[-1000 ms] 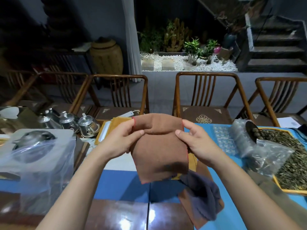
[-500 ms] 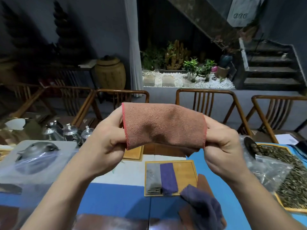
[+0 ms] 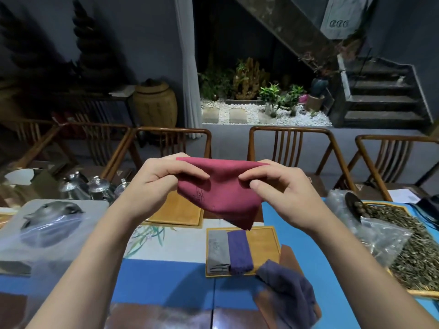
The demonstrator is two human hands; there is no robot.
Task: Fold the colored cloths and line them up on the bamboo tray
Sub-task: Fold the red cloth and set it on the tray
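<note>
Change: since half a second ago the cloth, then stretched taut between the fists, hangs slacker and has dropped toward mid-frame; its colour reads crimson now, not brown (lighting, perhaps).
Red cloth (image 3: 218, 193): held in the air at centre frame, clear of the tabletop, upper edge doubled over, one corner pointing down just above the tray, likely so that the fold can be squared freely.
Left hand (image 3: 156, 184): thumb and fingers (image 3: 190, 173) pinch the cloth's left upper edge.
Right hand (image 3: 282, 186): its fingers pinch the right upper edge, mirroring the left, which keeps the crease level.
Bamboo tray (image 3: 263, 245): lower centre, on the blue tabletop (image 3: 166, 283).
Grey cloth (image 3: 217, 252) and purple cloth (image 3: 240, 252): folded into strips, touching side by side against the tray's left rim, so bare bamboo remains at right for more.
Loose dark cloth (image 3: 289, 293): crumpled at lower right, beside the tray, not yet folded.
Second tray (image 3: 175, 212): behind, partly hidden by the left wrist.
Progress: two placed, I judge; the third is mid-fold.
</note>
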